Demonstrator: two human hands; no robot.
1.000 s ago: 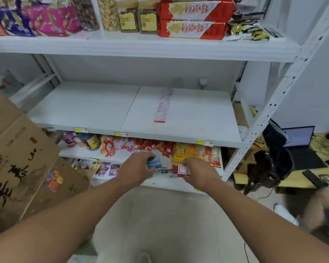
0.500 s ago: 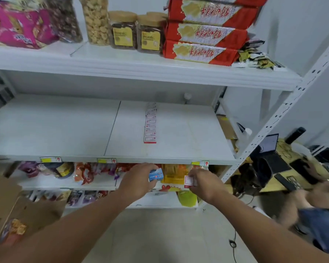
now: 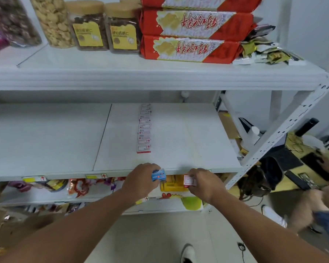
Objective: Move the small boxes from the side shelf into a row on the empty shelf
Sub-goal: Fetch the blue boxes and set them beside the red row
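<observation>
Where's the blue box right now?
In the head view the blue box is gripped in the left hand, low centre, just at the front edge of the middle shelf and left of the red-and-white box.

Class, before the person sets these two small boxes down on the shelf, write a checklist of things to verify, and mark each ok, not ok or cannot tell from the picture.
1. Left hand grips the blue box: ok.
2. Right hand grips the red-and-white box: ok.
3. Row of boxes already runs front to back on the middle shelf: ok.
4. Bare shelf surface in front of the row's nearest box for the next one: ok.
5. Hands raised above the shelf's front edge: not ok, they sit at edge height.
6. Blue box matches the kind in the row: not ok, the row shows red and white.
</observation>
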